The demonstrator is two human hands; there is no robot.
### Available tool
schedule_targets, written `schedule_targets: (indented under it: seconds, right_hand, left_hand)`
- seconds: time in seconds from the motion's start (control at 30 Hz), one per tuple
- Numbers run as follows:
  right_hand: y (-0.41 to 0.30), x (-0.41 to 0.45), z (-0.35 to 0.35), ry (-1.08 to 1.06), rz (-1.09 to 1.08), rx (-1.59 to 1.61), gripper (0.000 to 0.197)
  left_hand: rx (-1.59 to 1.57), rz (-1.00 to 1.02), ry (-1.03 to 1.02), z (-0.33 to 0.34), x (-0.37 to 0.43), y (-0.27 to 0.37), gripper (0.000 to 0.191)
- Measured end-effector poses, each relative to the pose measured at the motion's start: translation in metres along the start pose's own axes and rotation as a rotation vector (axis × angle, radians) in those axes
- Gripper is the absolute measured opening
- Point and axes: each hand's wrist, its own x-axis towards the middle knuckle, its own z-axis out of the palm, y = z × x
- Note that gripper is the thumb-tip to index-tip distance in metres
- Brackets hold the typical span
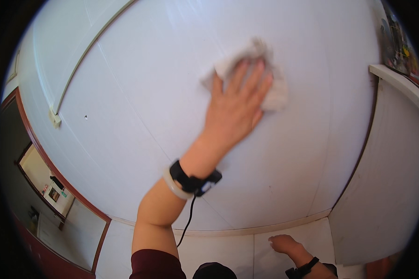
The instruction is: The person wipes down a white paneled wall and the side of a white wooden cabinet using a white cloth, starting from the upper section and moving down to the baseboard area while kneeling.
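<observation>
Pressed flat against the white wall [153, 104], my left hand [235, 101] has its fingers spread over a pale cloth [277, 92]. The cloth has grey, blurred patches, and its middle is hidden under the hand. A black strap device [192, 179] with a cable and a pale bangle [174, 185] circle the left wrist. Low in the view, my right hand [286, 243] hangs away from the wall with its fingers curled. Its palm side is hidden, so I cannot tell whether anything is in it. That wrist also wears a black band [303, 268].
A cable trunking strip [80, 55] runs down the wall to a small box [55, 118]. At left is a red-brown door frame [56, 164]. A white-capped partition [373, 174] stands at right, with assorted items above it. Pale floor tiles [223, 247] lie below the skirting.
</observation>
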Motion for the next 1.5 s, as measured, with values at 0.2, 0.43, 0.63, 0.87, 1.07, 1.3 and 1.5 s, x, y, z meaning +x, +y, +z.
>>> schedule_targets:
  seconds: [0.2,0.43,0.63,0.87,1.07,1.3,1.5]
  right_hand:
    - [-0.007,-0.015,-0.015,0.122,-0.013,0.014,0.026]
    - [0.002,-0.014,-0.023,0.117,0.020,0.070,0.026]
    - [0.005,-0.002,-0.020,-0.030,0.062,0.065,0.035]
    - [0.003,0.000,-0.015,0.019,0.005,0.036,0.029]
    - [-0.007,-0.004,-0.014,-0.006,0.016,0.020,0.035]
    - [-0.014,-0.018,-0.028,0.063,0.046,-0.019,0.032]
    - [-0.017,-0.024,-0.032,0.117,0.023,0.003,0.031]
  left_hand:
    - [-0.087,0.138,-0.234,0.010,-0.078,0.027,0.066]
    - [0.210,-0.068,0.182,-0.013,0.022,-0.064,0.057]
    - [0.331,-0.170,0.449,-0.020,0.120,-0.076,0.054]
    - [0.223,-0.060,0.254,0.000,0.087,-0.003,0.049]
    - [-0.105,0.099,0.153,0.059,-0.023,0.073,0.055]
    - [-0.248,0.164,-0.084,0.064,-0.136,0.110,0.046]
    - [-0.274,0.128,-0.194,0.068,-0.204,0.111,0.047]
